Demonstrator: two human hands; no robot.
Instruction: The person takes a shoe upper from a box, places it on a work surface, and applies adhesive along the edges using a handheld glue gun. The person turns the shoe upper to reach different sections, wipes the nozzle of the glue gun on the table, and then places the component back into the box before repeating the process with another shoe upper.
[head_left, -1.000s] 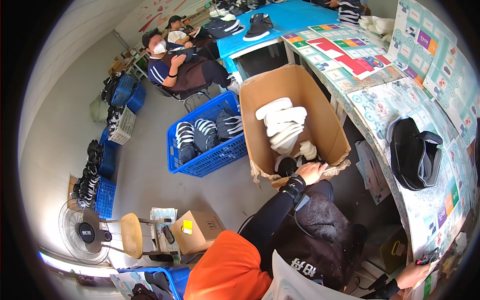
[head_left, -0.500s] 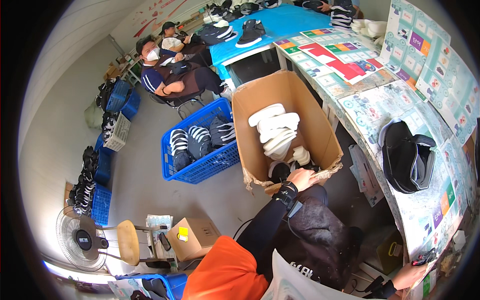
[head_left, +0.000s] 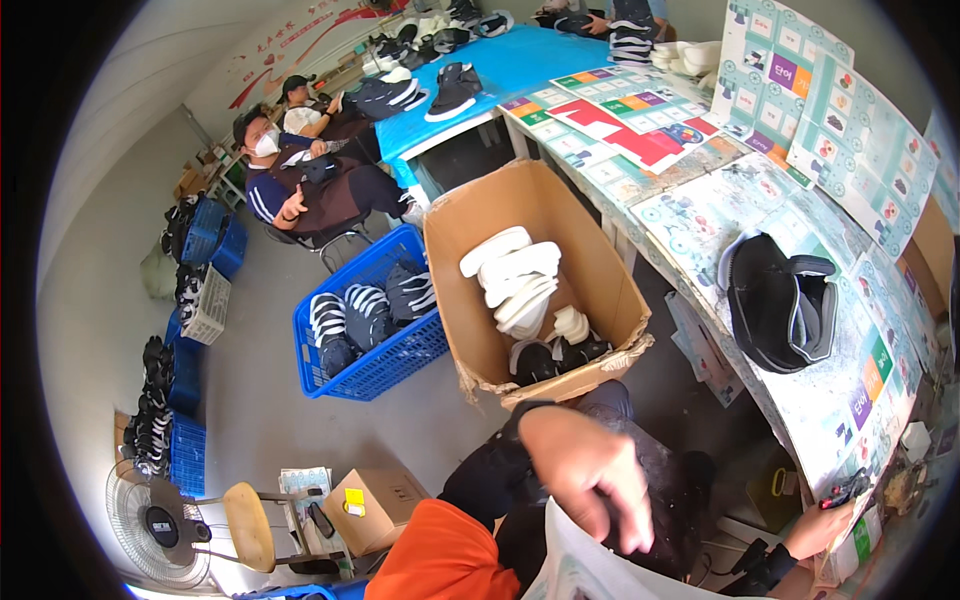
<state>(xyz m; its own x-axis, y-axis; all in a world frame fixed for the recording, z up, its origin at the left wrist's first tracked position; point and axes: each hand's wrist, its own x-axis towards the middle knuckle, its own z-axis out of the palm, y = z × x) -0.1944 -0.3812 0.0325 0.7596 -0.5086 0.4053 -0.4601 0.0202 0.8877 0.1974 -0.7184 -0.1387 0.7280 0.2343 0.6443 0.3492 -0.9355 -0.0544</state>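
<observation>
A long desk (head_left: 700, 215) covered in pale printed sheets carries a black slip-on shoe (head_left: 775, 300) lying on its side. On the grey concrete floor (head_left: 260, 400) stand an open brown cardboard box (head_left: 590, 260), a blue plastic crate (head_left: 385, 365) and a small closed carton (head_left: 375, 505)

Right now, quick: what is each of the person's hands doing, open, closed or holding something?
Left hand: open, fingers spread, holding nothing, hanging below the cardboard box.
Right hand: at the table edge, mostly hidden; open or closed cannot be told.
</observation>
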